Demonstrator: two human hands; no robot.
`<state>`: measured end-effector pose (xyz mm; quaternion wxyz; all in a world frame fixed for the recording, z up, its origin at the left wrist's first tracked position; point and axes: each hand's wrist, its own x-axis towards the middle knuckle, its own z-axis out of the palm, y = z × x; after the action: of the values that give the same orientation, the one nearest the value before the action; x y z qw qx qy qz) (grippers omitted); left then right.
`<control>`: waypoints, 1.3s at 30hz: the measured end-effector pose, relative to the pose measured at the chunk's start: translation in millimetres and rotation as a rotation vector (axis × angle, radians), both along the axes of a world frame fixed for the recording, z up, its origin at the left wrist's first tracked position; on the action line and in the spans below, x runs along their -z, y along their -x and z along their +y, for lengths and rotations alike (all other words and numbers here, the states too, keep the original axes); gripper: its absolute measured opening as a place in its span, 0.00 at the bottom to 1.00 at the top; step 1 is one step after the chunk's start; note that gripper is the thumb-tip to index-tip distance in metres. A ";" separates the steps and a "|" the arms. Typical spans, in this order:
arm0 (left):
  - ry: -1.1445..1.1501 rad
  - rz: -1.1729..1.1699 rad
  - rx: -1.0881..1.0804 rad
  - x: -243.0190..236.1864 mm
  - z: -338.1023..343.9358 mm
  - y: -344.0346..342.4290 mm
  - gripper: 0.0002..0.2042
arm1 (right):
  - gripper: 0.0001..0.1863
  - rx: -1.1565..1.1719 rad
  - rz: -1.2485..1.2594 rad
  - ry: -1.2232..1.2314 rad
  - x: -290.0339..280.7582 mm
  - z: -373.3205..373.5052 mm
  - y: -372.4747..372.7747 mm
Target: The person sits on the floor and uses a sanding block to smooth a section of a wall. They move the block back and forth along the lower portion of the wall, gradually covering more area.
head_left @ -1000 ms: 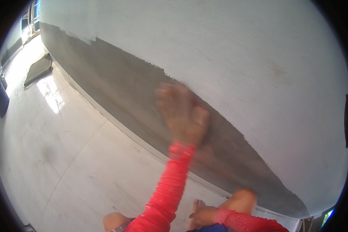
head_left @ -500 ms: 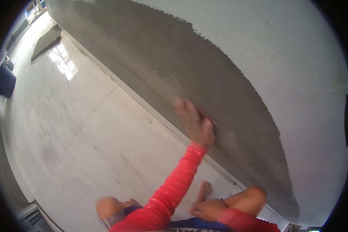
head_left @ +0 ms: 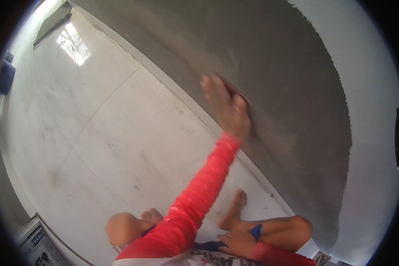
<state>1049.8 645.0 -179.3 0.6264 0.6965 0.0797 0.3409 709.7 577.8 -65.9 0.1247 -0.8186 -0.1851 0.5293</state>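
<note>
My left hand [head_left: 229, 108], at the end of a red sleeve [head_left: 195, 195], reaches out to the wall. It presses a thin, flat piece with a reddish-brown edge [head_left: 233, 90], perhaps sandpaper, against the dark grey coating [head_left: 288, 88]. Most of that piece is hidden behind the fingers. Around the coating the wall is pale, with a ragged boundary [head_left: 345, 108]. My right hand [head_left: 239, 243] lies on my bent right leg [head_left: 277, 232], fingers loosely spread and holding nothing.
Light marble-look tiles [head_left: 115, 137] cover the floor, meeting the wall along a low skirting strip [head_left: 181, 97]. A dark mat [head_left: 52, 23] lies far left, a blue bucket [head_left: 5, 77] at the left edge. A printed box [head_left: 40, 248] stands lower left. My bare feet [head_left: 235, 208] are close to the wall.
My view has shifted, so more of the grey coating shows on the right. My left hand sits higher in the picture, still pressing the piece on the wall. My right hand stays on the leg.
</note>
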 end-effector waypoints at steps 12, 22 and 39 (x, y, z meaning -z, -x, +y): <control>-0.069 -0.052 0.148 85.0 -86.0 98.0 0.39 | 0.23 0.060 -0.240 -0.165 -1.9 19.0 -57.9; 0.315 0.006 0.040 84.9 86.3 -76.6 0.34 | 0.25 0.102 0.069 -0.050 -11.4 3.5 -22.0; 0.234 0.132 0.097 101.5 -27.4 38.1 0.42 | 0.22 -0.063 -0.004 -0.146 3.0 16.3 -5.1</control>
<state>1011.7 617.5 -280.7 0.7124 0.6426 0.1262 0.2521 714.7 594.1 -68.9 0.1672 -0.8021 -0.2492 0.5163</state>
